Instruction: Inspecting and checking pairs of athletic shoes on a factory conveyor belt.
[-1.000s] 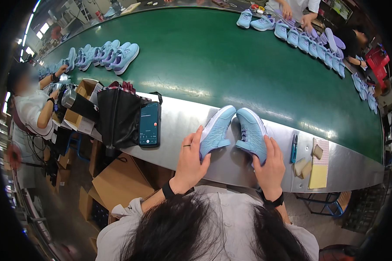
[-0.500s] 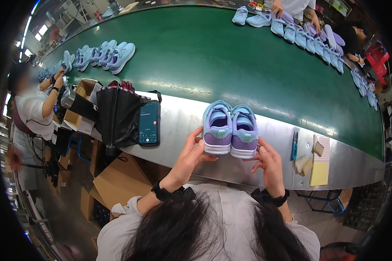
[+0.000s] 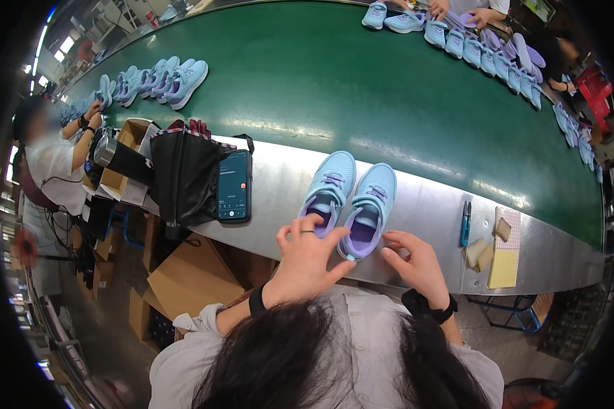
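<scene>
A pair of light blue sneakers with lilac linings stands upright on the metal ledge in front of me, toes pointing away: the left sneaker [image 3: 335, 174] and the right sneaker [image 3: 374, 193]. My left hand [image 3: 307, 255] is over the heel of the left sneaker and hides part of it. Its fingers are spread and curved, with the thumb near the right sneaker's heel. On the other side, my right hand [image 3: 419, 264] is beside the right sneaker's heel, fingers apart and nothing between them.
Behind the ledge runs a green conveyor belt [image 3: 286, 75] with sneakers along both sides. To the left are a phone [image 3: 234, 187], a black bag [image 3: 184, 180] and a co-worker [image 3: 54, 153]. Snippers [image 3: 465, 223], sponge pieces [image 3: 479, 253] and a yellow pad [image 3: 503, 269] lie right.
The sneakers have gone from heel-up between both hands to standing flat on the ledge. My left hand has moved over their heels; my right hand has come off the right sneaker.
</scene>
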{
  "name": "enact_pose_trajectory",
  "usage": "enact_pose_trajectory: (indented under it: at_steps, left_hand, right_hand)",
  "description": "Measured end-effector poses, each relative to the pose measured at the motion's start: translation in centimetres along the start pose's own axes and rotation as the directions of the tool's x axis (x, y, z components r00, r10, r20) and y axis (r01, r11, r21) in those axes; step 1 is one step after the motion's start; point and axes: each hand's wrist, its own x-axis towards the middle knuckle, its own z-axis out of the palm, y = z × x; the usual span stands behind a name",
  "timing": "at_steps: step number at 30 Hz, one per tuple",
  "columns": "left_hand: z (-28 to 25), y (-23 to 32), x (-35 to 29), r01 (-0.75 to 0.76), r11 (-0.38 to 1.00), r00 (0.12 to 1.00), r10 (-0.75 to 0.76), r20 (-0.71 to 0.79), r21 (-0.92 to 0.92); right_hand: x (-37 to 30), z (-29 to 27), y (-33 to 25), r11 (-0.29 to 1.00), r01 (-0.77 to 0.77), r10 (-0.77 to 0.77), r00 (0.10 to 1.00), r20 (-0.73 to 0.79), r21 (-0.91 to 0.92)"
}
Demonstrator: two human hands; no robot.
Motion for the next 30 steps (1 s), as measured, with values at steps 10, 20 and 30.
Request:
enact_pose_trajectory:
  at_steps: [10,20,30]
  left_hand:
    - [-0.1,0.8,1.9,-0.165,0.985,0.986,0.165,0.011,0.043]
    - [-11.8,-4.9,11.2,-0.068,0.953,0.991,0.029,-0.133,-0.296]
    - [-5.9,-10.6,19.3,-0.238,0.56,0.794,-0.358,-0.49,-0.794]
  right_hand:
    - [-0.1,0.6,1.4,0.998,0.02,-0.02,1.0,-0.002,0.065]
    - [0.2,-0.7,1.1,0.986,-0.046,0.043,0.999,0.027,0.162]
    - [1.0,-0.7,2.0,0.996,-0.02,0.019,1.0,0.009,0.088]
